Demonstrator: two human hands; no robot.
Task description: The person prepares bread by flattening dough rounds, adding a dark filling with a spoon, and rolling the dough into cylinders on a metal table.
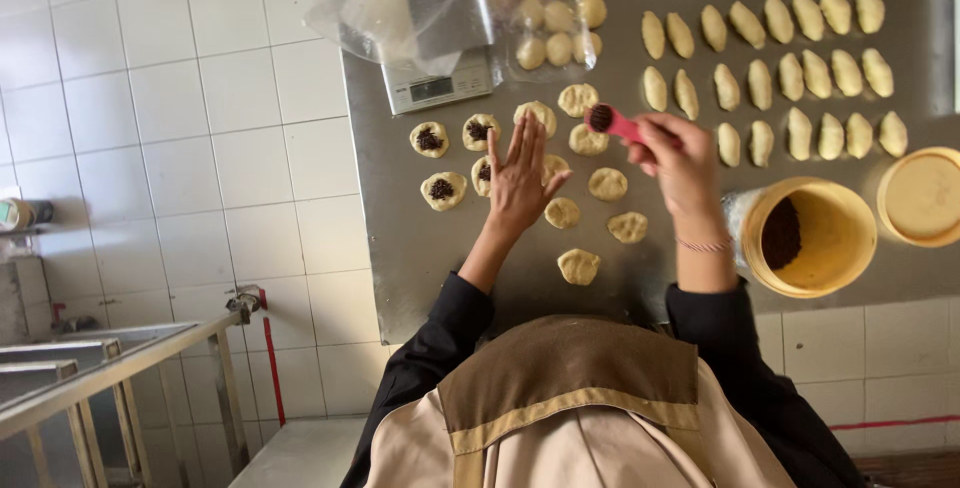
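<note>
My left hand (520, 176) lies flat with fingers spread over flattened dough rounds on the steel table (400, 238). Several rounds to its left, such as one (429, 139) and another (443, 189), carry a dark filling in the middle. Plain rounds (607, 184) lie between my hands. My right hand (672, 158) grips a pink scoop (612, 123) loaded with dark filling, held above a plain round (588, 139). A yellow tub (805, 236) with dark filling inside stands just right of my right wrist.
Rows of shaped oblong dough pieces (790, 78) fill the table's right part. Dough balls (560, 8) sit by a digital scale (440, 83) under a plastic bag. A yellow lid (922, 196) lies at the right edge. White tiled floor lies to the left.
</note>
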